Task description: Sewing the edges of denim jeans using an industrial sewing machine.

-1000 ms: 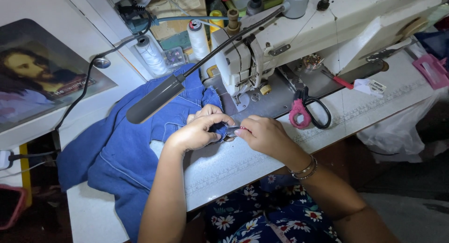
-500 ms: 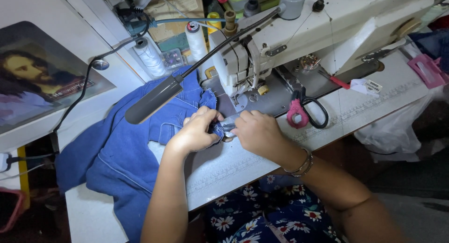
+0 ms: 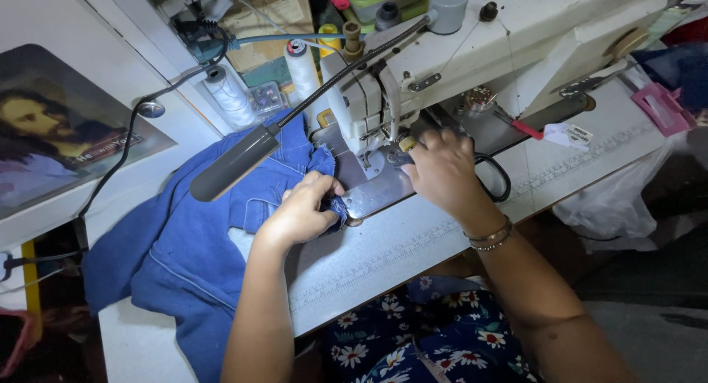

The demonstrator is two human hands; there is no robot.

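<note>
The left hand [image 3: 302, 215] pinches a fold of the blue denim garment [image 3: 184, 250] lying on the table [image 3: 413, 243] beside the sewing machine [image 3: 472, 51]. The right hand [image 3: 442, 169], fingers curled, rests near the needle plate [image 3: 376, 184]; whether it holds anything is hidden.

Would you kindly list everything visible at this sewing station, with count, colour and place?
blue denim garment: one, blue, heaped on the table's left, its edge by the needle plate
cream sewing machine: one, off-white, across the top
grey gooseneck lamp: one, grey, over the garment
white thread cones: two, white, behind the lamp
black-handled scissors: one pair, black, mostly hidden by the right hand
white table: one, white, ruler printed along its front
framed picture: one, dark, far left
white plastic bag: one, white, right edge
left hand: pinching the denim edge
right hand: resting at the scissors, beaded bracelets on wrist
</note>
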